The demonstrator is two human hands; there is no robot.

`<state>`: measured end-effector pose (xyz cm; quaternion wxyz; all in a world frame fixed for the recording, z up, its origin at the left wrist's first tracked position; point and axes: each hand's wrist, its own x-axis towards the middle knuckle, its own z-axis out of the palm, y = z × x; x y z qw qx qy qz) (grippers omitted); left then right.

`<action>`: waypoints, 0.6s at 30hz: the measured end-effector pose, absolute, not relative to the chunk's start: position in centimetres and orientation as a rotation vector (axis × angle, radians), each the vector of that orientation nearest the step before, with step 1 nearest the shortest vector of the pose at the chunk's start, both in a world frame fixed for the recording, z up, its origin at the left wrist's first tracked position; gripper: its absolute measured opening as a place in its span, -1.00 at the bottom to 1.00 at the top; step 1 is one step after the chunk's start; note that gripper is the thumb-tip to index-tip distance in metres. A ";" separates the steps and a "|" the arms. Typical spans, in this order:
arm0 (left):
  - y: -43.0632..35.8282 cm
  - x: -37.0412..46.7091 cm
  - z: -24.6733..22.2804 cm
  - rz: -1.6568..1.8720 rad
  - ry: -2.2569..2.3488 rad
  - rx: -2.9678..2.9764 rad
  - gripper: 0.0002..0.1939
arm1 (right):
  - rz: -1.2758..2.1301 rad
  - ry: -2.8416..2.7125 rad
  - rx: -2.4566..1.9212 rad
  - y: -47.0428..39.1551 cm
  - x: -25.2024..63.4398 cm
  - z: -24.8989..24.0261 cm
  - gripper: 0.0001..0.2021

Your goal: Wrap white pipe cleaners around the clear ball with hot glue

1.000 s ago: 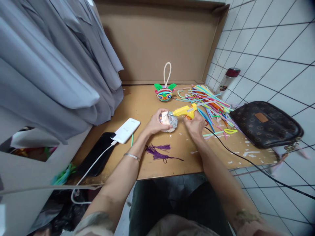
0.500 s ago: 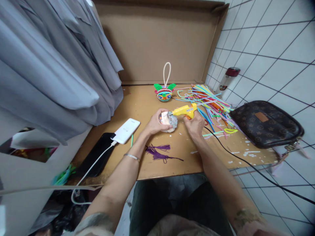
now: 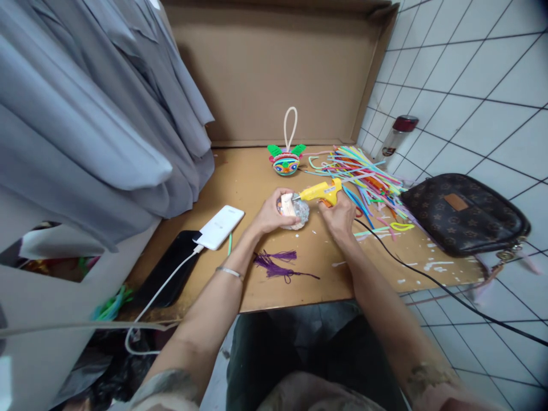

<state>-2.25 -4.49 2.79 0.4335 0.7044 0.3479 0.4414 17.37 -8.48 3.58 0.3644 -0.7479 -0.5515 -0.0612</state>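
Observation:
My left hand (image 3: 274,212) is closed around a rounded greyish piece (image 3: 301,212) with a pale band across it; what it is made of is hard to tell. My right hand (image 3: 339,216) grips a yellow hot glue gun (image 3: 322,193), a clear glue stick coming out of its back. The gun's nozzle points left and meets the top of the greyish piece, or sits just over it. Behind them stands a colourful animal-head ornament (image 3: 286,162) with green ears and a white loop. Purple tassels (image 3: 280,268) lie on the table in front of my hands.
A heap of colourful pipe cleaners (image 3: 368,177) spreads at the back right, beside a brown patterned bag (image 3: 464,220) and a red-lidded bottle (image 3: 396,137). The black cord (image 3: 411,265) runs right. On the left lie a white power bank (image 3: 221,227) and a black phone (image 3: 175,277).
Almost nothing differs. Both hands hold their positions, with the glue gun's nozzle still at the greyish piece; the view has shifted very slightly.

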 end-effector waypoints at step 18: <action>-4.5 -2.3 2.9 1.093 0.862 1.758 -0.20 | -0.118 -1.439 -1.927 -8.4 18.0 3.7 -0.72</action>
